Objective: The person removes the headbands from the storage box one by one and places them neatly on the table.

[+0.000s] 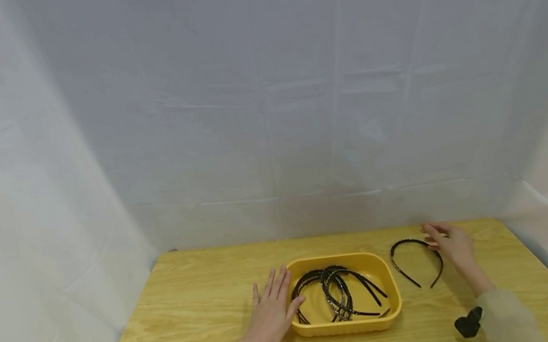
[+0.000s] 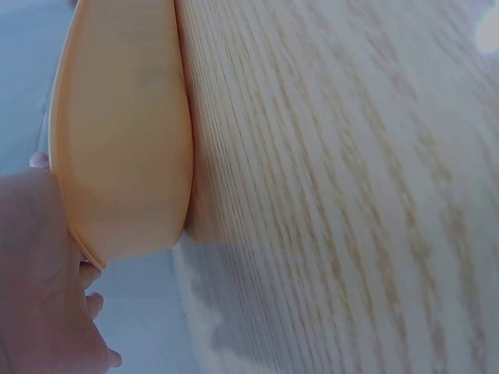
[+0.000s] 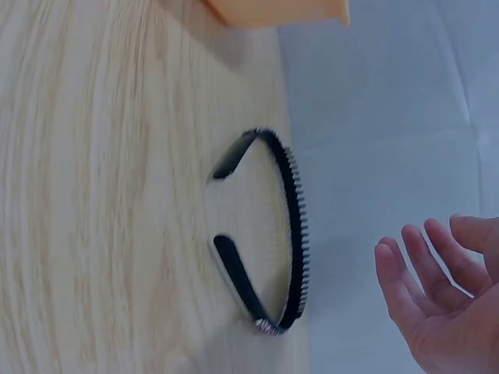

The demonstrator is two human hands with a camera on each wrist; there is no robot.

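A yellow tray (image 1: 347, 327) sits mid-table with several black headbands (image 1: 336, 293) inside. My left hand (image 1: 272, 307) lies flat on the wood, fingers spread, touching the tray's left wall (image 2: 125, 132); in the left wrist view the palm (image 2: 39, 273) sits against that wall. One black toothed headband (image 1: 416, 263) lies on the table right of the tray. My right hand (image 1: 449, 243) is at its far right side, fingers relaxed. The right wrist view shows the hand (image 3: 444, 304) apart from the headband (image 3: 292, 226), holding nothing.
The wooden table (image 1: 194, 313) is enclosed by white cloth (image 1: 262, 106) at the back and both sides. A small black device (image 1: 468, 323) sits at my right wrist. A tray corner (image 3: 273, 9) shows at the top of the right wrist view.
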